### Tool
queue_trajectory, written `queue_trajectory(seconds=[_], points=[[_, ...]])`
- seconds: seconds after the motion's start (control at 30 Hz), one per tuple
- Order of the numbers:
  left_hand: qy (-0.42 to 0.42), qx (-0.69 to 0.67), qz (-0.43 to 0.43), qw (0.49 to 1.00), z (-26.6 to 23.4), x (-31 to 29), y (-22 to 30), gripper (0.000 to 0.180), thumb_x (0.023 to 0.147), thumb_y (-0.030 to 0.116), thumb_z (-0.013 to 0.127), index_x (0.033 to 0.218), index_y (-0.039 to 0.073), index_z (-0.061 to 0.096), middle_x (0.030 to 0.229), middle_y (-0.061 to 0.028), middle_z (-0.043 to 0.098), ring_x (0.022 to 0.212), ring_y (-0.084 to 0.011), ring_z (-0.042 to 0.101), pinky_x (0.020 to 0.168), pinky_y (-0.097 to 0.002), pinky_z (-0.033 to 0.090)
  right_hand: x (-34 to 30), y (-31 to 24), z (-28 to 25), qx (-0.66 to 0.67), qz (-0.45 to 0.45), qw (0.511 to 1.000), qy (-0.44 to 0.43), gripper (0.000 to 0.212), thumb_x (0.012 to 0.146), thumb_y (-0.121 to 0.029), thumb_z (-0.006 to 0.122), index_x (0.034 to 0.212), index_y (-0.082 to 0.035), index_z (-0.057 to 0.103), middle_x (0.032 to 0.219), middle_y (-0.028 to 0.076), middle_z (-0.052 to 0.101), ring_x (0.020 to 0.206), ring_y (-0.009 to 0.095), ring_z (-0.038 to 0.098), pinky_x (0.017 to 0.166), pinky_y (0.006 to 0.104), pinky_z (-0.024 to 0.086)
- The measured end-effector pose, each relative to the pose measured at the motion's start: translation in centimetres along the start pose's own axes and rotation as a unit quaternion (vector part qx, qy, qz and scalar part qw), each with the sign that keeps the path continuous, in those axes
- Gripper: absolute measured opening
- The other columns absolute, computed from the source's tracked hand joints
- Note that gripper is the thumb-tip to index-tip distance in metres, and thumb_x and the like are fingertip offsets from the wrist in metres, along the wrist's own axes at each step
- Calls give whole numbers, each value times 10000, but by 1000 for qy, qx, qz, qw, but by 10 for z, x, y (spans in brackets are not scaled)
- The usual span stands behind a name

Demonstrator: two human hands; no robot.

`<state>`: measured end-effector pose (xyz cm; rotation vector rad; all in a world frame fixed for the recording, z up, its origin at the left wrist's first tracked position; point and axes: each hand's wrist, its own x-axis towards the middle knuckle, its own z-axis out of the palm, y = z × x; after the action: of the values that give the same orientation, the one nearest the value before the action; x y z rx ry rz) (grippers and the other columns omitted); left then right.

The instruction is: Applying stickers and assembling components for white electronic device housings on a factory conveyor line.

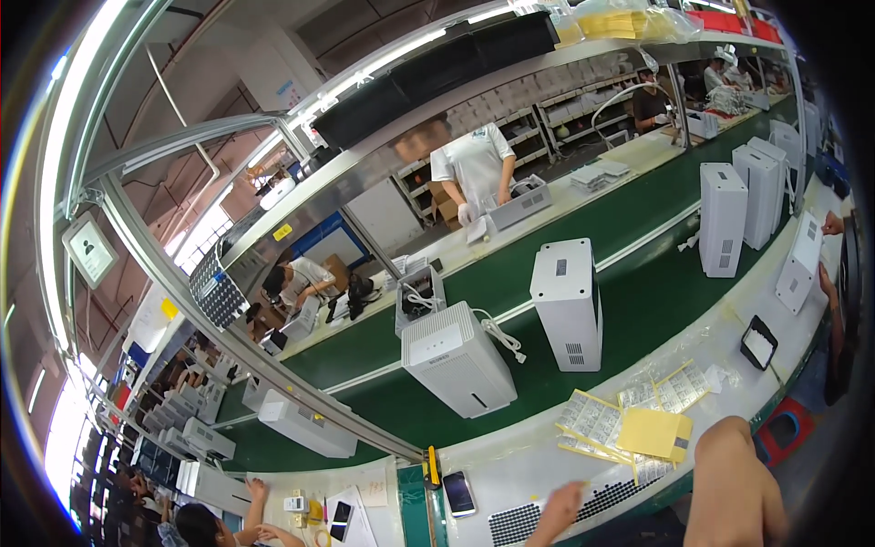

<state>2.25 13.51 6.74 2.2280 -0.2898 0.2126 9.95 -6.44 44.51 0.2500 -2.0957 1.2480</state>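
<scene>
My left hand (558, 510) is low in the view, over a sheet of small black dots (515, 526) on the near bench. Its fingers are drawn together, and whatever they hold, if anything, is too small to make out. My right hand (732, 447) is bent near the bench's front edge, at the lower right, its fingers hidden from view. Close to it lies a yellow card (653, 432) on top of several yellow-backed label sheets (591, 417). A dark-screened phone (459, 493) rests left of the dot sheet.
White box-shaped appliances, one upright (567, 305) and another with a cord (458, 357), stand on the green conveyor belt (643, 314). A black tray of white pieces (758, 343) sits on the right. Co-workers handle units across the belt and on both sides. A yellow-black cutter (432, 468) lies near a metal post.
</scene>
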Motion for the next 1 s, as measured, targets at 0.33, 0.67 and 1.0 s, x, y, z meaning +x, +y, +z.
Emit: queue_trajectory(seconds=[0.33, 0.67, 1.0], points=[[524, -26, -162, 836, -186, 178, -124, 460, 876, 231, 650, 1188, -47, 457, 1105, -136, 524, 1009, -257, 529, 884, -323, 423, -169, 70, 40, -14, -8, 703, 711, 451, 948, -432, 454, 1097, -29, 594, 1060, 176, 620, 996, 325, 597, 1003, 571, 332], [358, -287, -295, 838, -248, 268, -113, 772, 763, 471, 713, 1287, 42, 343, 1356, -145, 367, 1263, -301, 351, 954, -511, 363, -318, 175, 119, 49, 90, 350, 931, 255, 941, -186, 525, 1139, -26, 507, 1053, 141, 596, 982, 240, 603, 882, 362, 500], [387, -338, -211, 831, -228, 270, -145, 736, 757, 494, 653, 1305, 170, 284, 1443, -97, 301, 1311, -358, 283, 955, -667, 195, -348, 188, 168, 16, 176, 182, 967, 228, 916, -176, 555, 1105, -49, 548, 1021, 102, 614, 902, 199, 632, 807, 332, 534]])
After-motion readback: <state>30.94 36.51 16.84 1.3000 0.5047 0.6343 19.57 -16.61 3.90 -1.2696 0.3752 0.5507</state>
